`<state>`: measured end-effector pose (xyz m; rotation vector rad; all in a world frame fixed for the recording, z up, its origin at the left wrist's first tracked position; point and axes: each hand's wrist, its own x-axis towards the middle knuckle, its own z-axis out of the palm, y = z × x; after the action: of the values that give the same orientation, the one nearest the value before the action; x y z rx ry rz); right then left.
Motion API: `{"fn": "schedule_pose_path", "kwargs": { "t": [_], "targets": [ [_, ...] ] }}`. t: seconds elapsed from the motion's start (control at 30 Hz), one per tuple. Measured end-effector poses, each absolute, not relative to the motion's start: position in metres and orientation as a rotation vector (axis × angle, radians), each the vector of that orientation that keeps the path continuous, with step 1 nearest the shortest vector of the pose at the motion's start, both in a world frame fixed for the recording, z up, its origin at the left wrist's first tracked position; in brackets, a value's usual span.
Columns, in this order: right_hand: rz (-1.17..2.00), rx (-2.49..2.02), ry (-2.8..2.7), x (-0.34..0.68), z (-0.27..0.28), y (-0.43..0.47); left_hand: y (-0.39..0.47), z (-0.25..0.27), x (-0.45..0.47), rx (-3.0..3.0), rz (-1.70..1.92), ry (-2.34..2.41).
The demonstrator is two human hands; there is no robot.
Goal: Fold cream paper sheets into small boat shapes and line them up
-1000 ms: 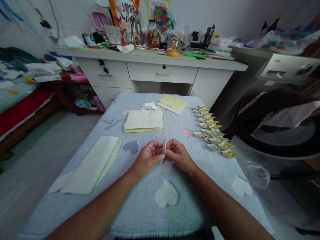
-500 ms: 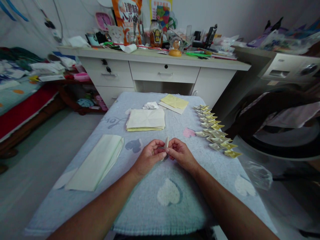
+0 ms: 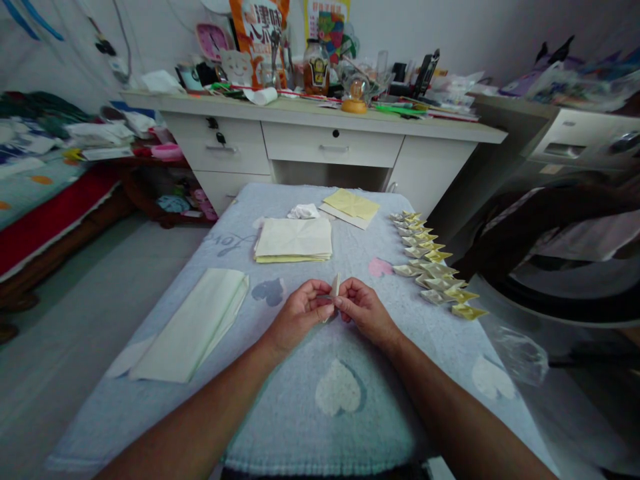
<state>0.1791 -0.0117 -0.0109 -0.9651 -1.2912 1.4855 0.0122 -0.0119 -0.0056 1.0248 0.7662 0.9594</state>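
Between my two hands is a small folded piece of paper, pale and narrow, with one part standing upright. My left hand pinches it from the left, thumb and fingertips pressed together. From the other side my right hand grips it with thumb and forefinger, the other fingers curled. The fingers cover much of its shape. Several folded paper boats, white and yellow, stand in a row to the right. Beyond my hands lies a stack of creased paper sheets, with a yellow sheet farther back.
A long folded pale cloth or paper lies on the left of the cloth-covered table. Crumpled white paper sits behind the stack. A cluttered desk stands at the back, a washing machine at right, a bed at left.
The view has shifted very slightly. Both hands keep their hold on the folded paper, with hardly any visible movement.
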Motion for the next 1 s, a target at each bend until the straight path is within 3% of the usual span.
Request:
{"fn": "schedule_pose_path", "kwargs": {
  "t": [1.0],
  "targets": [
    [1.488, -0.975, -1.294, 0.1799, -0.0091, -0.014, -0.0112, -0.0068, 0.0105, 1.003, 0.931, 0.781]
  ]
}}
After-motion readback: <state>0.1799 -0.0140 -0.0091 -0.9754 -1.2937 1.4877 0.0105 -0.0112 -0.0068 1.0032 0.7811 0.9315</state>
